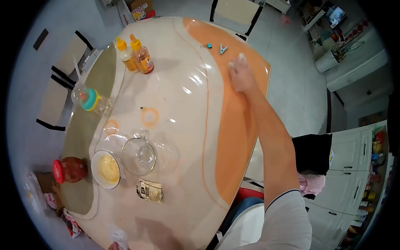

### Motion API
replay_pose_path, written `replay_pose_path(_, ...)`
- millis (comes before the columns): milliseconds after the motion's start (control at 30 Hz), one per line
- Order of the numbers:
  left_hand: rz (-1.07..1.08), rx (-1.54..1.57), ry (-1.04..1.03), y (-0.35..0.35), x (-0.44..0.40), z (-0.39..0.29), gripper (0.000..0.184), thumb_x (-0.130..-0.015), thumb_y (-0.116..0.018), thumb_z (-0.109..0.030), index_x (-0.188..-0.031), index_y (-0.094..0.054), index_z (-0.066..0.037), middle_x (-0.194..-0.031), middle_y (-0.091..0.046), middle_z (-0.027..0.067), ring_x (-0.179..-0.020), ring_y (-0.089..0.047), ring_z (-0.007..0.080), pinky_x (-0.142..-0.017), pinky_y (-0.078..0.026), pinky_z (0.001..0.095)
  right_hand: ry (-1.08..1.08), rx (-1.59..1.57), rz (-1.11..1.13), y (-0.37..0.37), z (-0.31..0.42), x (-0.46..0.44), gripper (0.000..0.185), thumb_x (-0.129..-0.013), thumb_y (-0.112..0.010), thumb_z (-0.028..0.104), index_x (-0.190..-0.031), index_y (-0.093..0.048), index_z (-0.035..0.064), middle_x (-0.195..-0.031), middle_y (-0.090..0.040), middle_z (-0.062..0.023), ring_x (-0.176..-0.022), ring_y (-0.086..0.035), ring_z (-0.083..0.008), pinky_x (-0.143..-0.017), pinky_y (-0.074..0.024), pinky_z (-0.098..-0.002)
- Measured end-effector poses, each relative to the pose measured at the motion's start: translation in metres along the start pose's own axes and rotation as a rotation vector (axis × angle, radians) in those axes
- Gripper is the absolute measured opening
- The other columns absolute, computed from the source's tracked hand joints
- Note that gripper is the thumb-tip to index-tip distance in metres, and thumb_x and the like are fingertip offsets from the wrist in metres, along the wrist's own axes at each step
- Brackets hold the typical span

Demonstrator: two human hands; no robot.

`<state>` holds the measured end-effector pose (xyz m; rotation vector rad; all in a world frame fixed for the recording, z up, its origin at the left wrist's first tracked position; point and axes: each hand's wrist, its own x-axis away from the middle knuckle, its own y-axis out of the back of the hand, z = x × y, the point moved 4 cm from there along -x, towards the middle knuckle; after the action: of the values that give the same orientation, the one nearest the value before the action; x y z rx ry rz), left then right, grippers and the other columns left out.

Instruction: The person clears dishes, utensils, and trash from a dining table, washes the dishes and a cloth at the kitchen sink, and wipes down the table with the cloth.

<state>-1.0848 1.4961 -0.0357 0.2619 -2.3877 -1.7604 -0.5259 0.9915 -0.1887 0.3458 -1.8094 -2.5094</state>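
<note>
My right hand point(241, 76) is over the orange part of the table point(235, 137) with its fingers curled together. Pale spots show at its fingertips, but what it holds, if anything, is too small to tell. Just to its left lie a light blue clip point(223, 49) and a small teal clip point(209, 46). At the bottom edge, my left hand point(113, 246), mostly cut off, pinches a white crumpled tissue point(120, 237). Above it lies a flat packet point(150, 191), near a clear glass cup point(139, 156) and a white bowl point(95, 170) of yellowish food.
Two orange-capped bottles point(144, 59) point(127, 56) stand at the back left. A baby bottle point(98, 103) lies at the left, and a red-lidded jar point(71, 169) is at the lower left. Chairs point(53, 100) point(236, 11) stand beyond the table's edges.
</note>
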Motion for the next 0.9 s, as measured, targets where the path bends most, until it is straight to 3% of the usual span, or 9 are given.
replay_pose_path(100,-0.036,0.064,-0.111,-0.008,-0.027,-0.007,0.050,-0.087,-0.067,-0.005,-0.134,-0.052,0.006,-0.117,-0.057,0.0309,-0.103,-0.056,0.0504,-0.085,-0.050,0.0532,0.188,-0.032,-0.027,-0.024,0.061,0.043,0.048,-0.100,-0.043,0.027,-0.139,-0.050,-0.0004,-0.153,-0.040,-0.0211,-0.145,-0.029,-0.0394,-0.121,-0.0217,-0.0459)
replay_pose_path(167,-0.163,0.159,-0.343,-0.009,-0.037,-0.015,0.065,-0.070,-0.055,0.017,-0.134,-0.048,0.005,-0.113,-0.056,0.0304,-0.095,-0.057,0.0452,-0.081,-0.049,0.0498,0.275,-0.096,0.044,-0.034,0.106,0.083,0.048,-0.098,-0.049,0.024,-0.140,-0.049,0.0012,-0.154,-0.039,-0.0203,-0.146,-0.028,-0.0388,-0.121,-0.0213,-0.0458)
replay_pose_path(233,-0.153,0.270,-0.481,-0.007,-0.066,-0.050,0.070,-0.073,-0.056,0.017,-0.139,-0.042,0.000,-0.114,-0.055,0.0304,-0.098,-0.057,0.0455,-0.083,-0.049,0.0503,0.371,-0.101,0.085,-0.038,0.154,0.131,0.051,-0.095,-0.053,0.021,-0.142,-0.048,0.0021,-0.155,-0.037,-0.0195,-0.147,-0.028,-0.0375,-0.122,-0.0208,-0.0468)
replay_pose_path(300,-0.238,0.359,-0.609,-0.002,-0.100,-0.094,0.055,-0.072,-0.058,0.016,-0.126,-0.052,0.007,-0.105,-0.057,0.0272,-0.088,-0.058,0.0408,-0.076,-0.051,0.0462,0.426,-0.080,0.111,-0.033,0.198,0.190,0.053,-0.094,-0.055,0.020,-0.143,-0.046,0.0010,-0.155,-0.036,-0.0198,-0.147,-0.028,-0.0379,-0.121,-0.0209,-0.0483)
replay_pose_path(467,-0.151,0.469,-0.624,0.007,-0.147,-0.155,0.058,-0.072,-0.057,0.016,-0.129,-0.055,0.008,-0.111,-0.059,0.0266,-0.097,-0.061,0.0401,-0.087,-0.051,0.0411,0.413,-0.223,0.234,-0.018,0.283,0.337,0.064,-0.088,-0.059,0.023,-0.141,-0.041,-0.0078,-0.151,-0.038,-0.0247,-0.145,-0.030,-0.0406,-0.119,-0.0243,-0.0503)
replay_pose_path(600,-0.182,0.471,-0.614,0.011,-0.136,-0.143,0.059,-0.072,-0.056,0.016,-0.131,-0.056,0.007,-0.111,-0.060,0.0248,-0.098,-0.061,0.0381,-0.086,-0.051,0.0392,0.589,-0.553,0.273,-0.020,0.343,0.456,0.057,-0.083,-0.061,0.011,-0.135,-0.048,-0.0079,-0.143,-0.047,-0.0215,-0.138,-0.041,-0.0388,-0.115,-0.0334,-0.0480)
replay_pose_path(767,-0.167,0.354,-0.570,0.020,-0.090,-0.088,0.063,-0.070,-0.058,0.014,-0.132,-0.057,0.004,-0.107,-0.059,0.0220,-0.093,-0.060,0.0362,-0.081,-0.051,0.0406,0.174,-0.674,0.240,-0.003,0.298,0.441,0.059,-0.082,-0.062,0.009,-0.138,-0.048,-0.0026,-0.136,-0.053,-0.0190,-0.131,-0.049,-0.0348,-0.109,-0.0410,-0.0473)
replay_pose_path(833,-0.126,0.320,-0.535,0.021,-0.061,-0.063,0.063,-0.070,-0.058,0.014,-0.132,-0.057,0.004,-0.107,-0.059,0.0220,-0.093,-0.060,0.0365,-0.081,-0.051,0.0408,0.147,-0.404,-0.005,-0.003,0.240,0.389,0.058,-0.083,-0.059,0.007,-0.139,-0.046,-0.0029,-0.139,-0.052,-0.0209,-0.131,-0.049,-0.0363,-0.108,-0.0410,-0.0476)
replay_pose_path(900,-0.092,0.297,-0.525,0.017,-0.043,-0.050,0.063,-0.069,-0.059,0.013,-0.132,-0.058,0.004,-0.107,-0.060,0.0221,-0.094,-0.060,0.0374,-0.081,-0.051,0.0412,0.112,-0.217,0.022,0.005,0.274,0.388,0.054,-0.084,-0.057,0.008,-0.137,-0.049,-0.0023,-0.141,-0.049,-0.0228,-0.133,-0.046,-0.0368,-0.111,-0.0373,-0.0473)
